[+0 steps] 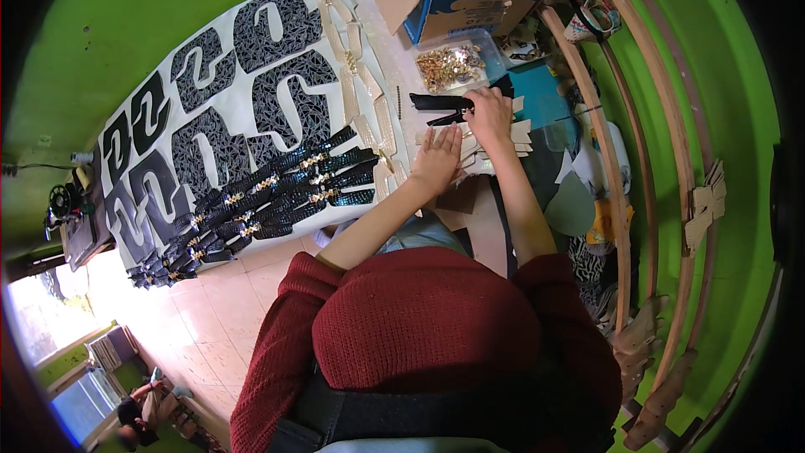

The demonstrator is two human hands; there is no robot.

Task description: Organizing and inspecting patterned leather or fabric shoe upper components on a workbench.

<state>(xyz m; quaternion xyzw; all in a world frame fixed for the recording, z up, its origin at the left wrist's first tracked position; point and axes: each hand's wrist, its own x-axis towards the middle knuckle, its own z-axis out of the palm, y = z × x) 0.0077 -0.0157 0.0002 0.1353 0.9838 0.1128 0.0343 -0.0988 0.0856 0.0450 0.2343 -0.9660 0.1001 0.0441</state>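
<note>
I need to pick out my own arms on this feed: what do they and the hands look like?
The left sleeve and right sleeve are dark red, textured knit, ending near the elbows. Both forearms are bare; left hand and right hand show no gloves, watch or cables.

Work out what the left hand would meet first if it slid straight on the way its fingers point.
The left hand would probably meet the black strips first, though depth is unclear.

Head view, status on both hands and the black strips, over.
Left hand flat by beige strips. Right hand touching black strips, grip unclear. Clear tray of gold-coloured pieces just beyond, not blocking either hand.
</note>
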